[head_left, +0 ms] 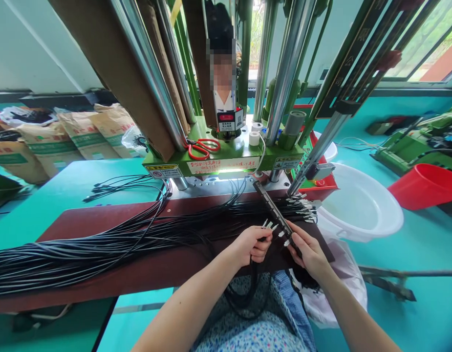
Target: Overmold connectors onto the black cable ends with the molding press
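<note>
My left hand (255,247) is closed around several black cables whose metal connector ends (269,225) stick out above the fingers. Below that hand the black cables (252,286) hang in a loop over my lap. My right hand (309,250) grips the near end of a long dark metal bar (271,208), which slants away toward the machine. Small silvery connectors (284,237) sit along the bar's left side, close to my left fingers. A large bundle of black cables (112,259) runs along the brown board (82,220), its connector ends (306,208) gathered beyond my right hand.
A green press machine (167,168) with steel columns stands ahead, red-handled scissors (204,149) on its ledge. To the right are a white basin (361,200), a red bucket (427,186) and a white plastic bag (345,288). Paper sacks (46,146) stand at the left.
</note>
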A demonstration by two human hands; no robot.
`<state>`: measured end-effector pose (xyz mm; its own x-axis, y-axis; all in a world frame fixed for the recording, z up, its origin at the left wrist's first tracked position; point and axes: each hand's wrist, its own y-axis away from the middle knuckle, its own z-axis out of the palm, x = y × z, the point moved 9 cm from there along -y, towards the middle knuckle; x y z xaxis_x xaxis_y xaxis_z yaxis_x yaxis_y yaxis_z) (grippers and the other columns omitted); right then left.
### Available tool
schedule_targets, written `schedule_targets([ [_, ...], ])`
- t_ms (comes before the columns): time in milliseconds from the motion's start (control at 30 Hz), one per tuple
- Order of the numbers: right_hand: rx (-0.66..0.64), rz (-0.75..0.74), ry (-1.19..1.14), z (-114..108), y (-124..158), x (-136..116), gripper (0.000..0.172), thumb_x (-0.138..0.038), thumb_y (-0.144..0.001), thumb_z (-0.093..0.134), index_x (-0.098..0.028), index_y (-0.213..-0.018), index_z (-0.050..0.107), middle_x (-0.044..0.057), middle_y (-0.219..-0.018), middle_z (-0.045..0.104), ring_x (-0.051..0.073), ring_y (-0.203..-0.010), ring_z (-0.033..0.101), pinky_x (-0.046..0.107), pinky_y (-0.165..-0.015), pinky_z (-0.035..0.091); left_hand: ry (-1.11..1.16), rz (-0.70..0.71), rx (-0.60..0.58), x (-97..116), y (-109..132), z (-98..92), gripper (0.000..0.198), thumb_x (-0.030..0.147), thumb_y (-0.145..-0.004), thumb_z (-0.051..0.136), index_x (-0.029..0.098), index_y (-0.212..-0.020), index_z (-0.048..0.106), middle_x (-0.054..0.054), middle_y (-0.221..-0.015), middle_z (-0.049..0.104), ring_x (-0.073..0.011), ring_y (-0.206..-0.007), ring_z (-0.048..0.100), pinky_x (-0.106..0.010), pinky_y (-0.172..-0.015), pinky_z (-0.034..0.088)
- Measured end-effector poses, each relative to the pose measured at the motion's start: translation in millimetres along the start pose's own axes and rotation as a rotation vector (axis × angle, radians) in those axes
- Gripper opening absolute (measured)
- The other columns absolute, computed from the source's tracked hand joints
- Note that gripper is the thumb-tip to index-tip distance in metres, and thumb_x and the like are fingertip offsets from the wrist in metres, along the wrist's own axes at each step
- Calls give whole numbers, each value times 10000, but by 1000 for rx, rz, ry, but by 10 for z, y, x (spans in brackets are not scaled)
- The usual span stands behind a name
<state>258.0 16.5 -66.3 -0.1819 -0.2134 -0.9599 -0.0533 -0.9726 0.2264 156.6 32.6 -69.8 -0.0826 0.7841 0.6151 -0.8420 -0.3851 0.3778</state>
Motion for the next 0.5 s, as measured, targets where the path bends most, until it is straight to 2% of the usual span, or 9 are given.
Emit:
schedule_targets([
  [167,-53,-73,-15,-2,21,-35,418,-404,-836,538,-277,-1232,499,-62,-512,402,31,-368,319,121,-320,218,178,-46,-168,-45,-15,128,235,304,-817,411,180,-617,403,106,-361,190,-36,-291,44,-141,-257,108],
  [500,-9,-95,-66,-108,39,33,394,-380,-825,560,-278,-1204,528,-57,-569,388,35,-414,358,123,-326,234,394,-107,-250,-129,3,306,256,280,-842,375,171,-611,394,104,-351,183,-35,-297,11,-134,-256,128],
])
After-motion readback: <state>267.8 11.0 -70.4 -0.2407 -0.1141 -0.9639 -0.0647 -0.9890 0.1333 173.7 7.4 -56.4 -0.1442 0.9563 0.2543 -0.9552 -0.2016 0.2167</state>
